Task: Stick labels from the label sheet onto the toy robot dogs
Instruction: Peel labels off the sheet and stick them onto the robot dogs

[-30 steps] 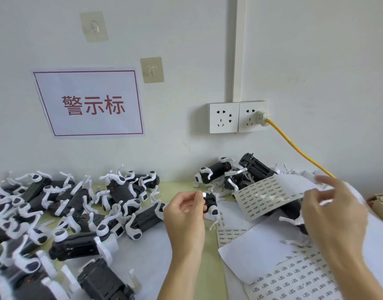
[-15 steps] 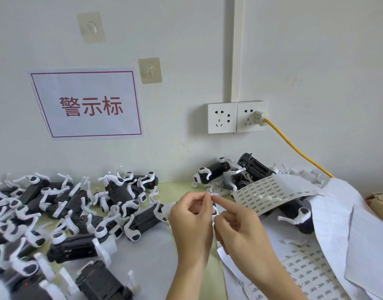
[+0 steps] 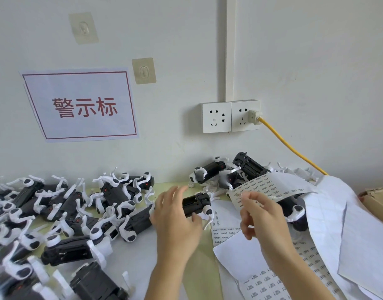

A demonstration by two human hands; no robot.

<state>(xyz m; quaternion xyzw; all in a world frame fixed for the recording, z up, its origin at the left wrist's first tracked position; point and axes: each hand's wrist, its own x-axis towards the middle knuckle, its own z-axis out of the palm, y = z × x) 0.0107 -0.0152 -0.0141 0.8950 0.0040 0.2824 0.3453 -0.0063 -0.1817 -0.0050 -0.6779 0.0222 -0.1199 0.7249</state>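
Note:
My left hand [image 3: 175,219] is at centre with its fingers spread and blurred, the thumb under a black and white toy robot dog [image 3: 197,203]. That dog lies on its side just beyond the palm, and its left end is hidden by the hand. My right hand [image 3: 260,217] hovers with loosely curled fingers, and its fingertips are at the lower edge of the curled label sheet [image 3: 266,186]. I see no label between those fingers. The sheet drapes over several dogs [image 3: 249,167] at the wall.
A heap of toy robot dogs [image 3: 62,215] covers the left of the green table [image 3: 199,267]. More label sheets [image 3: 270,284] and loose white backing paper [image 3: 342,224] lie at right. A yellow cable [image 3: 294,150] runs from the wall socket. A cardboard box [image 3: 377,200] sits at far right.
My hands have parted after meeting at the dog. The right hand has moved right, toward the label sheet. The left hand's fingers have spread and the dog now shows beside it.

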